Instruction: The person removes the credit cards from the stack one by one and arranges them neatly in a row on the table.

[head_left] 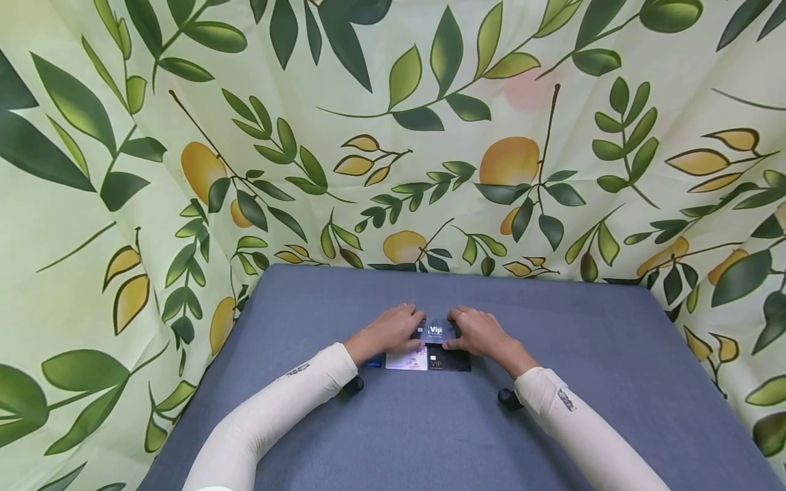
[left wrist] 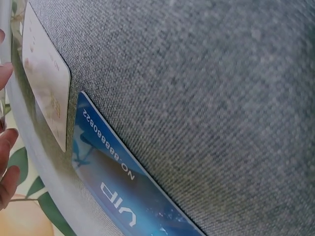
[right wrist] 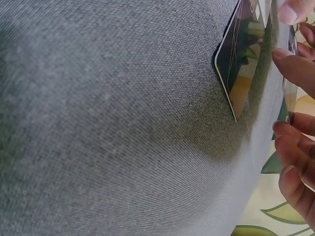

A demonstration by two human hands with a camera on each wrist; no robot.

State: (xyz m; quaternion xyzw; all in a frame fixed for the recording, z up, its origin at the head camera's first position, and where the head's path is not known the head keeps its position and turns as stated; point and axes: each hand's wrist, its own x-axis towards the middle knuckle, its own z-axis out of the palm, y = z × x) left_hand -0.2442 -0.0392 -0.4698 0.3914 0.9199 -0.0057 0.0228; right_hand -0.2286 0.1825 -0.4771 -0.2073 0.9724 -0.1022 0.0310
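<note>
Between my two hands is a dark blue-grey card marked "Vip", which also shows edge-on in the right wrist view, raised off the cloth. My left hand pinches its left end, and my right hand pinches the right end between thumb and fingers. Just below it, a white card with a pinkish pattern and a black VIP card lie side by side. A blue VIP card lies left of the white one, mostly hidden by my left wrist in the head view.
Grey-blue cloth covers the table. Dark round pieces, one a black knob-like piece, show beside each wrist. A leaf-and-fruit printed curtain hangs behind the table and along both sides.
</note>
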